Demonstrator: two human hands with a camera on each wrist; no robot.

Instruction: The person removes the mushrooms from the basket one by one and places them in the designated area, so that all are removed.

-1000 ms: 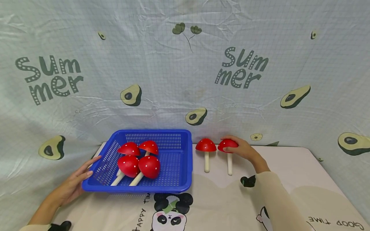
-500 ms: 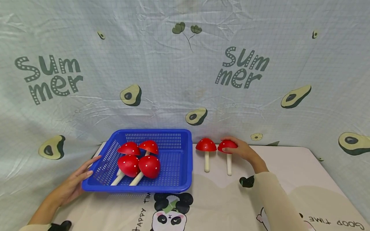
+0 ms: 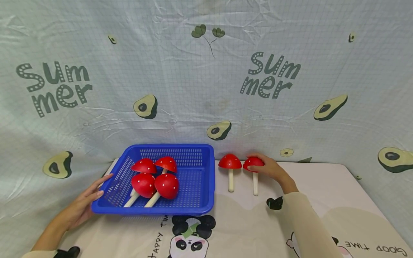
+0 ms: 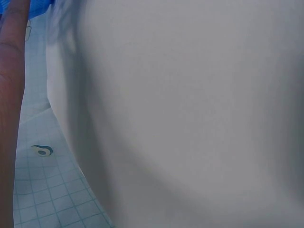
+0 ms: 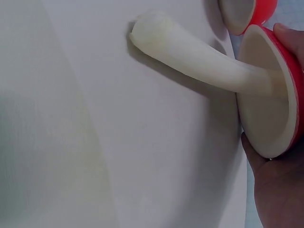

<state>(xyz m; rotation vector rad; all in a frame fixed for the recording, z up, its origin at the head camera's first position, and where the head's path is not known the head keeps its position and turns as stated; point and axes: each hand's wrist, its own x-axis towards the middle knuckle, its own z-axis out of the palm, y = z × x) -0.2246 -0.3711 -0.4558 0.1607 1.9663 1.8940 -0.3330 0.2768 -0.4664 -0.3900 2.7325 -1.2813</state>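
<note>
Four mushrooms in basket; two mushrooms on table right of it; backdrop behind.

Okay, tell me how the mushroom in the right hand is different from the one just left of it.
The right hand grips the held mushroom; the free mushroom is untouched. The free mushroom sits nearer the blue basket than the held mushroom. Both have red caps and pale stems.

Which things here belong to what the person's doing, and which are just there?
Likely part of the job:
Red-capped mushroom, held by the right fingers
Second mushroom, beside it
Blue basket, left fingers against its side
Four mushrooms inside the basket

Likely just surroundings:
Panda-print table surface
Avocado-print backdrop
</note>
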